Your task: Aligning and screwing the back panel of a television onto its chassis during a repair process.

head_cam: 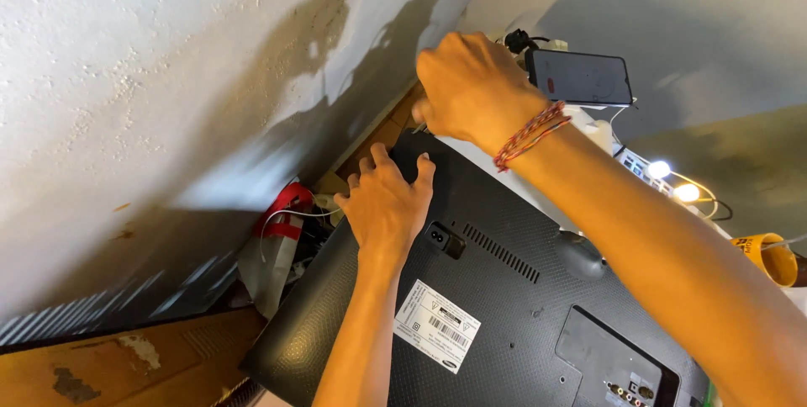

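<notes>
A black flat-screen monitor (504,306) lies with its textured back panel facing up, showing a white label, a power socket and vent slots. My left hand (385,201) presses flat on the panel's far corner, fingers spread over the edge. My right hand (471,87), with a red braided thread bracelet at the wrist, is closed just above that corner, and a thin metal tip shows under its fingers; what it grips is mostly hidden.
A dark phone (580,77) sits propped beyond my right hand among white cables. Two small lit bulbs (672,180) glow at the right. An orange tape roll (769,260) is near the right edge. A rough white wall (151,79) runs along the left, with a red-and-white bag (282,222) below it.
</notes>
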